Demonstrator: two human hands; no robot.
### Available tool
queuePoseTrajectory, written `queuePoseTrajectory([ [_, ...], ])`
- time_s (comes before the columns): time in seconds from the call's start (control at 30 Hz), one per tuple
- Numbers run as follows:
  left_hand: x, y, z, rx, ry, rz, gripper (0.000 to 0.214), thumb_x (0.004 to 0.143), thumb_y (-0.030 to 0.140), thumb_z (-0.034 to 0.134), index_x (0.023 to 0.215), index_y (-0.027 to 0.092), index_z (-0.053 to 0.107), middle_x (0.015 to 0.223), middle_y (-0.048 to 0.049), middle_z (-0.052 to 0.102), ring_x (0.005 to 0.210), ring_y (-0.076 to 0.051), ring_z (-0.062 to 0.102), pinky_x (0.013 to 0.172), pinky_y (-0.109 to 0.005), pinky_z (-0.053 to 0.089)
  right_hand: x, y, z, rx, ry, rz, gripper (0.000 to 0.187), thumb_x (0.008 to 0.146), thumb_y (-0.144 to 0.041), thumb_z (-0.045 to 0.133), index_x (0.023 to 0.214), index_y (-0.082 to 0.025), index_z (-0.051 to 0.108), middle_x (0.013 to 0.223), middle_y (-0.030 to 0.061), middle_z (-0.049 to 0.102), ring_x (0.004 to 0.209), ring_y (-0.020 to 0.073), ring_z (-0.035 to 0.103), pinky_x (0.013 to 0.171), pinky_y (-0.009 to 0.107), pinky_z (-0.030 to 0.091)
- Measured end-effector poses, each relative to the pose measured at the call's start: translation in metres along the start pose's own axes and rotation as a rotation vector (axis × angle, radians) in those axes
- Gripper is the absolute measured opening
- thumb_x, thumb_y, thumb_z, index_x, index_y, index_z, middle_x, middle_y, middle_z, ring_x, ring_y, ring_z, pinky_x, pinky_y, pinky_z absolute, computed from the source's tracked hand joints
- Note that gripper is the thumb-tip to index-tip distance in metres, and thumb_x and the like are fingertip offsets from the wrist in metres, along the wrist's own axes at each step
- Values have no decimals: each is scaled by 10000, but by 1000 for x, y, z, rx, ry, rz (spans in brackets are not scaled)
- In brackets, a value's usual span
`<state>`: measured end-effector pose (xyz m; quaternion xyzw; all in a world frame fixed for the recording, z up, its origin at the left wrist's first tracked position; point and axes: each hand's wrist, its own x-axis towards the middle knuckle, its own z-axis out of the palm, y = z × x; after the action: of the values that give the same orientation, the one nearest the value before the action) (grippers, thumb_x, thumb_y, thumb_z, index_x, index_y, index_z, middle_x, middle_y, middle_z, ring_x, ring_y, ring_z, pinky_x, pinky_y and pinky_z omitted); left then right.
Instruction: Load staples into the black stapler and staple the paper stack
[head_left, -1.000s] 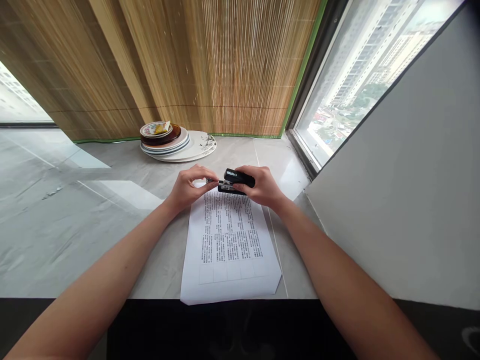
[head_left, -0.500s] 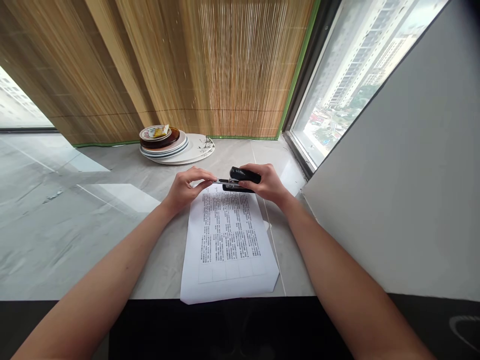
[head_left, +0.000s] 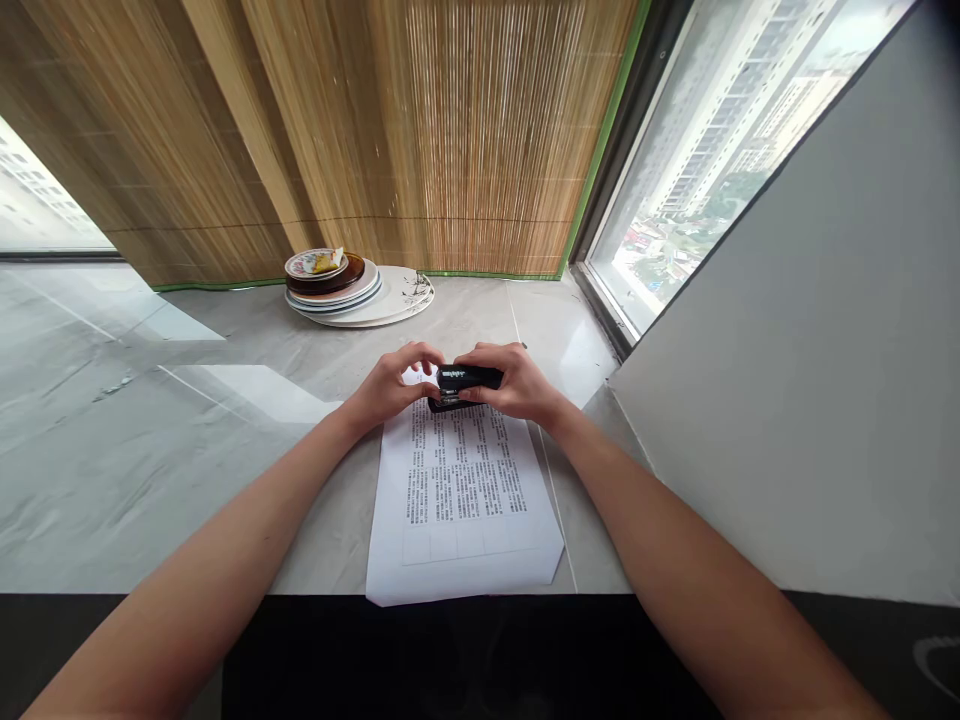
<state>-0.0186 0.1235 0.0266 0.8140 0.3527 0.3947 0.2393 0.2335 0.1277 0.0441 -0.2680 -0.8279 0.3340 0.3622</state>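
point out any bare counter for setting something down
Widest: the counter left of the left forearm, specks aside. Smaller: between the plate stack and window frame. Crowded: the far end of the paper, with left hand and right hand at the stapler.

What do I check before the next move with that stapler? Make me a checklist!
1. Black, oblong stapler held: ok, the right hand grips it.
2. Left hand clear of the stapler: not ok, its thumb and fingers are right at the stapler's left end.
3. White, printed paper wholly on the grey, marble-look counter: not ok, its near edge juts slightly past the counter's front edge.
4. Stack of white and brown round plates out of the way: ok, it stands apart, beyond the hands.
5. Staples inside the stapler: cannot tell, the inside is hidden.
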Motion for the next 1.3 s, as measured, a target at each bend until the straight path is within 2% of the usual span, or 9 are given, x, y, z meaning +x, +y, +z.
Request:
queuePoseTrajectory([
  [0.13, 1, -4, -1, -46, 49, -2, 269, 797, 386, 851, 980, 244, 715, 917, -37, 699, 822, -191, 598, 792, -354, 500, 1, -1, 2, 11, 46, 7, 262, 808, -345, 774, 1050, -244, 755, 930, 13, 711, 833, 175, 645, 791, 326, 501],
  [0.3, 7, -12, -6, -217, 276, -77, 318, 866, 511, 776, 908, 207, 694, 883, -60, 690, 796, -180, 610, 735, -319, 490, 2, -10, 9, 19, 138, 17, 298, 824, -328, 782, 1099, -224, 734, 993, 32, 749, 891, 190, 686, 855, 346, 522],
  [0.43, 10, -19, -9, -340, 474, -160, 357, 979, 537, 616, 875, 201, 680, 803, -47, 656, 675, -142, 556, 640, -283, 460, 3, -17, 26, -8, 23, 45, 242, 841, -304, 770, 1066, -234, 713, 1002, 28, 751, 905, 193, 687, 857, 341, 522],
  [0.6, 10, -29, -12, -473, 554, -200, 346, 975, 518, 607, 855, 199, 662, 765, -39, 628, 655, -135, 549, 586, -260, 433, 5, -18, 45, -110, -64, 79, 215, 848, -315, 775, 1022, -234, 678, 943, 13, 730, 866, 186, 661, 809, 315, 485],
  [0.87, 9, -33, -17, -673, 639, -312, 331, 894, 502, 674, 855, 174, 678, 817, -41, 616, 700, -134, 537, 588, -242, 404, -5, -16, 21, -199, -187, 191, 179, 843, -285, 741, 883, -217, 580, 870, -15, 635, 767, 155, 580, 669, 256, 412],
  [0.97, 9, -25, -14, -574, 570, -305, 316, 899, 491, 650, 829, 183, 664, 790, -25, 613, 686, -140, 529, 612, -259, 405, -14, -13, 13, -190, -144, 207, 180, 864, -322, 742, 941, -218, 617, 912, -4, 664, 814, 173, 611, 715, 272, 444],
  [1.1, 10, -15, -6, -148, 236, -206, 279, 943, 419, 579, 837, 195, 707, 875, -44, 693, 815, -189, 597, 737, -308, 454, -16, -9, 30, -179, 3, 150, 266, 822, -278, 797, 1052, -227, 673, 980, 11, 712, 879, 191, 659, 805, 295, 486],
  [1.23, 8, -20, -1, 154, 88, -109, 261, 970, 349, 527, 1012, 215, 747, 1081, -66, 730, 1045, -242, 624, 936, -379, 484, -9, -13, 57, -217, 29, 30, 244, 841, -291, 797, 1067, -242, 717, 989, 20, 737, 880, 195, 680, 825, 305, 504],
  [1.3, 6, -24, 0, 264, -3, -84, 271, 973, 319, 535, 1126, 229, 740, 1192, -73, 716, 1135, -264, 604, 1033, -432, 456, -8, -15, 54, -173, 57, -4, 267, 849, -299, 788, 1104, -250, 725, 1008, 20, 754, 902, 202, 697, 852, 316, 518],
])
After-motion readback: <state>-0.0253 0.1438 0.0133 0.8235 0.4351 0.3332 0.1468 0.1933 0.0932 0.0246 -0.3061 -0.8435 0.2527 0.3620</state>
